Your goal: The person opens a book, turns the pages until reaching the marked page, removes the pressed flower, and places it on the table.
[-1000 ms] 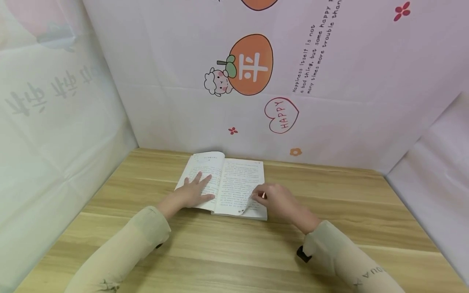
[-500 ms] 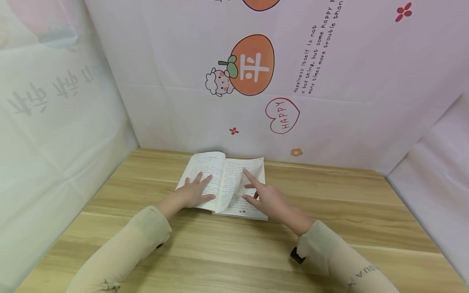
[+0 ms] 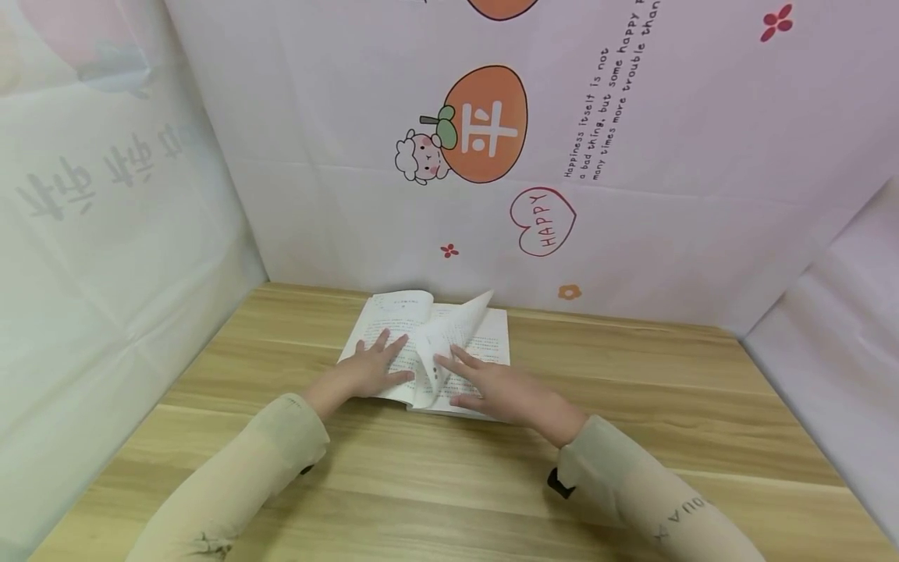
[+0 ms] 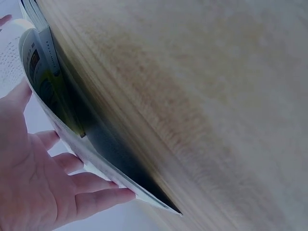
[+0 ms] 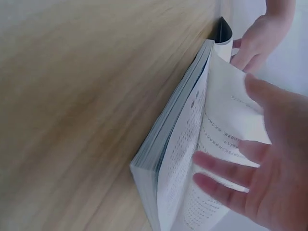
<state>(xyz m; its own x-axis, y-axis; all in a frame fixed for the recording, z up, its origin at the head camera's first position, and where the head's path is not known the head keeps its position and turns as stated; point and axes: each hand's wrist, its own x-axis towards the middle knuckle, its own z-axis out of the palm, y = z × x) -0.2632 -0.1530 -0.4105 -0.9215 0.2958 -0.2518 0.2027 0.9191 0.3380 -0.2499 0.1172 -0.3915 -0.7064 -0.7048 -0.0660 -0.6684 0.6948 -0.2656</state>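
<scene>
An open book (image 3: 492,343) with printed white pages lies on the wooden table near the back wall. My left hand (image 3: 370,371) rests with spread fingers on the left page, and in the left wrist view that side of the book bows up off the table under the fingers (image 4: 103,199). One page (image 3: 449,332) of the right side stands lifted and curls over toward the left. Behind it, my right hand (image 3: 502,388) pushes at the page with extended fingers. The right wrist view shows the thick page block (image 5: 168,139) beneath the raised page (image 5: 216,127).
The wooden table (image 3: 421,484) extends in front of the book and to both sides. Directly behind the book rises a wall covered with a printed white sheet (image 3: 337,226). Similar sheeting hangs at the left (image 3: 133,297) and right (image 3: 836,289).
The right hand has let go of the page's lower right corner and moved left with fingers extended. The page has lifted and folded leftward. My left hand has stayed in place.
</scene>
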